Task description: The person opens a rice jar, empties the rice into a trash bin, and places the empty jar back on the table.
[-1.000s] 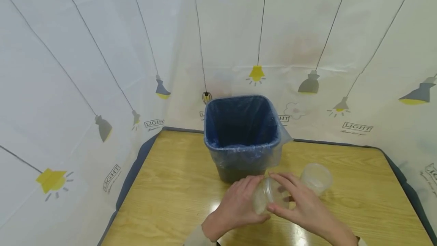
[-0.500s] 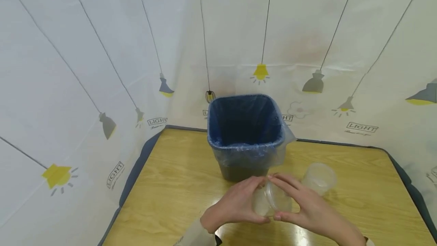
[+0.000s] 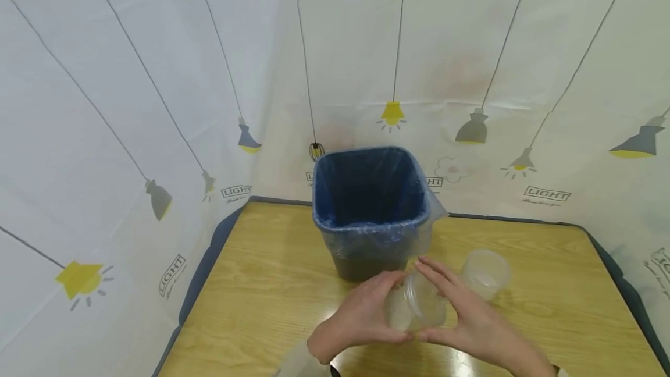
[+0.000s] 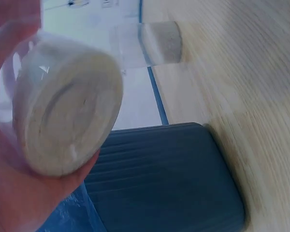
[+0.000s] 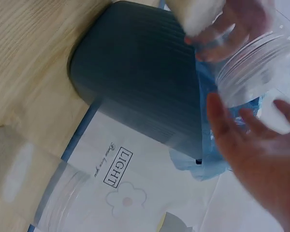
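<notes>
Leaning sideways, a jar (image 3: 416,306) sits between fingers (image 3: 438,276).

- Clear round plastic jar (image 3: 428,302), toward the near edge: shiny, neck ridged.
- Second clear round plastic jar (image 3: 485,271): smooth.
- Dark blue-grey plastic bin (image 4: 159,179): matt.
- Translucent plastic-film liner (image 3: 416,241): glossy, crinkled.
- Yellow wood-grained tabletop (image 3: 262,266): smooth, glossy by its near edge.
- White printed wall sheet (image 3: 345,34): matt, creased.
</notes>
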Action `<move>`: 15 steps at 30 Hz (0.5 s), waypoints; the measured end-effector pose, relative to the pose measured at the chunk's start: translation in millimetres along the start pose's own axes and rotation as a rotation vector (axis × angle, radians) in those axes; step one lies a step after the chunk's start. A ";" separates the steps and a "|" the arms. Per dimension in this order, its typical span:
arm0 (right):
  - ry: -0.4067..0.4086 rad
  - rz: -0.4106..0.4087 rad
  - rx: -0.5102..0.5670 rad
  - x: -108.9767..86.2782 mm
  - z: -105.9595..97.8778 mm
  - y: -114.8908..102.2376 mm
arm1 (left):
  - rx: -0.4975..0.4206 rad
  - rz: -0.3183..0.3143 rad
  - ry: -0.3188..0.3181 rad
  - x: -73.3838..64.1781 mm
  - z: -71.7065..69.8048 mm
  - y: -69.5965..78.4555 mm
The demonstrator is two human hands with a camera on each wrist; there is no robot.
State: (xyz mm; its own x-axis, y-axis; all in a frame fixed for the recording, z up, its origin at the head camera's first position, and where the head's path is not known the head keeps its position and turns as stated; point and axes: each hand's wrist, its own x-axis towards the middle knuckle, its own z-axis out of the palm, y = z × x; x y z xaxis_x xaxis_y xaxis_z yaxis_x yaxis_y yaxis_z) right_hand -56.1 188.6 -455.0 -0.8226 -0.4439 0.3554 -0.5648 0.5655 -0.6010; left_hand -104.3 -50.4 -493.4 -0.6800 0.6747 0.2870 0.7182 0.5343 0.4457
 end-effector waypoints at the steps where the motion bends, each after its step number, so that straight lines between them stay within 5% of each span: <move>1: 0.019 0.057 0.028 0.9 0.7 -2.2 | 0.030 -0.002 0.024 0.1 1.7 0.5; 7: 0.062 0.326 0.087 7.7 4.9 -13.7 | 0.201 -0.003 0.169 0.2 7.8 4.5; 15: 0.073 0.390 0.090 10.9 11.5 -15.3 | 0.339 0.065 0.284 0.6 13.6 3.6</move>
State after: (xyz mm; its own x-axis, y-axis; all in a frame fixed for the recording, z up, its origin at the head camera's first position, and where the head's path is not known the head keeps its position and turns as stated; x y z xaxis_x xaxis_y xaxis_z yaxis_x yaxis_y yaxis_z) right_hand -55.6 167.2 -450.1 -0.9783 -0.1557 0.1365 -0.2042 0.6171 -0.7600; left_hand -100.2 -41.1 -503.1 -0.6117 0.5707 0.5478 0.7362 0.6642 0.1301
